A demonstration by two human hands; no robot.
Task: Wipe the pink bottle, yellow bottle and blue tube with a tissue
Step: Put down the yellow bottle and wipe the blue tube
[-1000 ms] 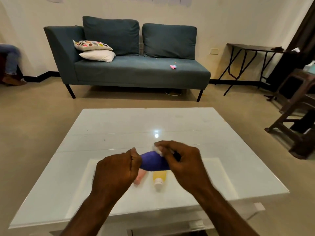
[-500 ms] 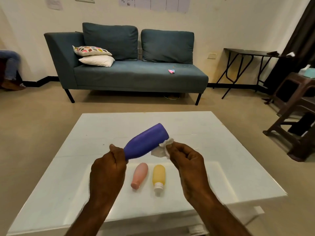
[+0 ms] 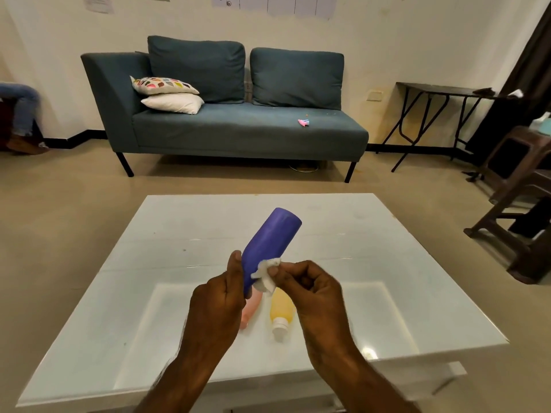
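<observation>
Left hand [image 3: 219, 305]: clasped around the lower end of the blue tube [image 3: 268, 245], which is held above the table and tilts up and to the right. Right hand [image 3: 310, 289]: fingertips pinching a small crumpled white tissue [image 3: 266, 274], pressed against the tube's lower right side. Pink bottle [image 3: 252, 307]: lying on the white glossy table [image 3: 387, 263], partly hidden by the left hand. Yellow bottle [image 3: 280, 310]: lying just beside it to the right, white cap toward the viewer. Beyond the table: teal sofa [image 3: 238, 126].
</observation>
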